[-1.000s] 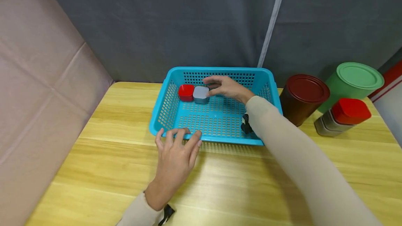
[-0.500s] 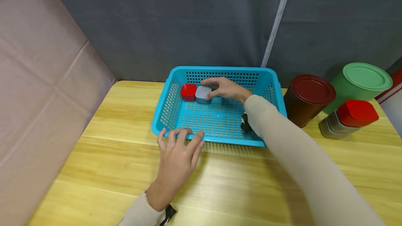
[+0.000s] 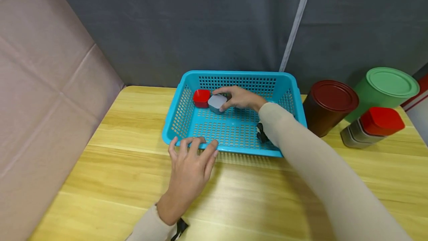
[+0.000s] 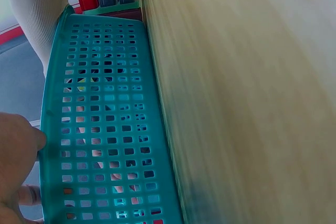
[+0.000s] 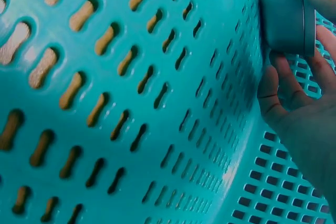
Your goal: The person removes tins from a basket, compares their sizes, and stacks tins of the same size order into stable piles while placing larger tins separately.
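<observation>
Inside a blue plastic basket (image 3: 234, 149), my right hand (image 3: 241, 97) grips a small grey square container (image 3: 217, 102) with a paler lid between thumb and fingers. The right wrist view shows the fingers around the container's (image 5: 285, 18) lidded end, beside the slotted basket floor. Left of it in the basket, close by, stands a similar red container (image 3: 201, 99). My left hand (image 3: 188, 172) holds the basket's near rim left of the middle, fingers bent over it. In the left wrist view its thumb (image 4: 38, 139) lies at the rim.
Right of the basket stand a dark brown canister (image 3: 329, 103) with a red-brown lid and a green canister (image 3: 384, 88). In front of them are stacked grey containers (image 3: 359, 135) topped by a red one (image 3: 382, 121). A grey curtain (image 3: 187, 21) hangs behind the wooden table (image 3: 127, 159).
My right fingers have closed around the grey container, which has turned slightly on the basket floor. The left hand keeps its place on the rim. The head view has shifted a little.
</observation>
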A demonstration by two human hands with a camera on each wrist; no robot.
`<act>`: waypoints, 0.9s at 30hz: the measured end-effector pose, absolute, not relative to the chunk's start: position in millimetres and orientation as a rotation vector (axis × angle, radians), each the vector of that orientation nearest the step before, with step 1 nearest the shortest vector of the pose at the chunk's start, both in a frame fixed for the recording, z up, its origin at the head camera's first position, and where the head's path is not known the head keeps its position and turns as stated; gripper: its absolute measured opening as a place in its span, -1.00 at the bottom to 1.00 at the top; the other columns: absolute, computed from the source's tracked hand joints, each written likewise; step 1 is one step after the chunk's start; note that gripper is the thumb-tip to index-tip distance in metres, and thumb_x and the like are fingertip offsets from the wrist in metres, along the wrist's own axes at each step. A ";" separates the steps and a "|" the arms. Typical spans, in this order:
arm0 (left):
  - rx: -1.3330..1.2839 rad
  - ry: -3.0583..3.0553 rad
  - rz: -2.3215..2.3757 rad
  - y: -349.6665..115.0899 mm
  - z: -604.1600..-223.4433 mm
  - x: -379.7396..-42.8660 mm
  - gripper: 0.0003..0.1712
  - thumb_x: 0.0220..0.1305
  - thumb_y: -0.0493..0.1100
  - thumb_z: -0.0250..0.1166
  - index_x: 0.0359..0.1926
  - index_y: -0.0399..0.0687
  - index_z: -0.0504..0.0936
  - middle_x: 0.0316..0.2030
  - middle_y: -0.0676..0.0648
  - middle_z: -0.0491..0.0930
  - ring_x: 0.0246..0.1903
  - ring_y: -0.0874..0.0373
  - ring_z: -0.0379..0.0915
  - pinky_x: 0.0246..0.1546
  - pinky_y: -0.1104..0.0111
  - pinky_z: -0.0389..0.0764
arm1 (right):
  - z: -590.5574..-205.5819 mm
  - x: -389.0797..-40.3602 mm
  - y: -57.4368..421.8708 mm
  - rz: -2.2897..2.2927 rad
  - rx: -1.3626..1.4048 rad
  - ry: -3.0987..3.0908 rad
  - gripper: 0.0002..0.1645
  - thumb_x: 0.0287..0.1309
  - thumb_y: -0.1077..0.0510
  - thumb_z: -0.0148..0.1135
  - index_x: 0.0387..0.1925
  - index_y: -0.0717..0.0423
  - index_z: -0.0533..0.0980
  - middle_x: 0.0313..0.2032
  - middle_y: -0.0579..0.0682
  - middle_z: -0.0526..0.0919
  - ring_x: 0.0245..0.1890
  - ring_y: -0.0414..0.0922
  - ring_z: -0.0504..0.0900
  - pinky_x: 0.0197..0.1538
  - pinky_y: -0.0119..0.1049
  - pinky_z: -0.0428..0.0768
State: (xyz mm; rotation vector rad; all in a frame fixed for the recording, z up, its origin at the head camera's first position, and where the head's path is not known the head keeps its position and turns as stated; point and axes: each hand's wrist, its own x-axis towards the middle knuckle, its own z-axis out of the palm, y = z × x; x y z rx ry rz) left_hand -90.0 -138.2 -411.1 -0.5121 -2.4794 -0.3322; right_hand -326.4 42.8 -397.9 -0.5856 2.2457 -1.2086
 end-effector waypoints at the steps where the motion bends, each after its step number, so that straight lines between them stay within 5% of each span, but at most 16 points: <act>1: -0.512 -2.478 -0.332 -138.3 -411.2 -90.1 -0.66 0.63 0.13 0.06 0.04 0.22 0.74 -0.10 -0.10 0.70 0.01 -0.22 0.54 0.25 -0.47 0.21 | -398.0 -326.4 42.4 -1.206 -0.597 2.250 -0.18 0.22 0.28 0.45 0.49 -0.07 0.42 0.35 0.14 0.45 0.15 0.13 0.50 0.21 -0.04 0.55; 27: -0.513 -2.484 -0.337 -138.4 -412.1 -90.3 -0.56 0.67 0.17 -0.06 0.04 0.21 0.74 -0.09 -0.10 0.71 0.02 -0.22 0.53 0.25 -0.46 0.18 | -390.8 -321.7 44.8 -1.172 -0.633 2.306 -0.28 0.22 0.25 0.39 0.41 0.01 0.43 0.38 0.09 0.47 0.15 0.12 0.49 0.22 -0.01 0.52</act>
